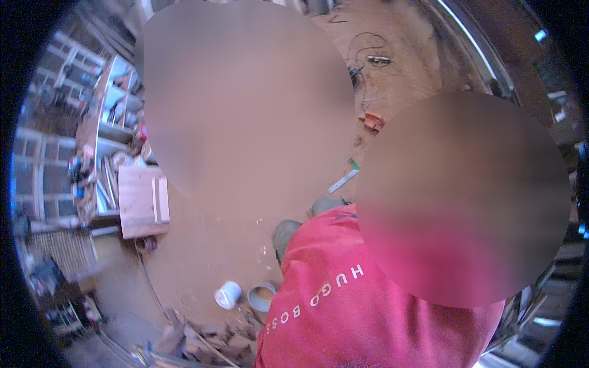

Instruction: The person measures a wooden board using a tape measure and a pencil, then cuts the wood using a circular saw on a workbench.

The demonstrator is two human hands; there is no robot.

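Neither of my hands shows; two large blurred patches cover much of the view and may hide them. My red shirt (380, 319), with pale lettering, fills the lower right. Beyond its hem two greyish shoe tips (285, 238) stand on the brown floor. Just past the shoes lies a small square (343, 179) with a metal blade and a green end. Farther off sits an orange object (372, 121), its kind unclear, partly cut off by the right blurred patch.
A white bucket (228, 295) and a round grey container (262, 297) stand left of my shirt. Broken scraps (208, 343) lie nearby. At left are cluttered shelves (113, 122) and a pale wooden panel (138, 202). A dark cable (368, 35) loops across the far floor.
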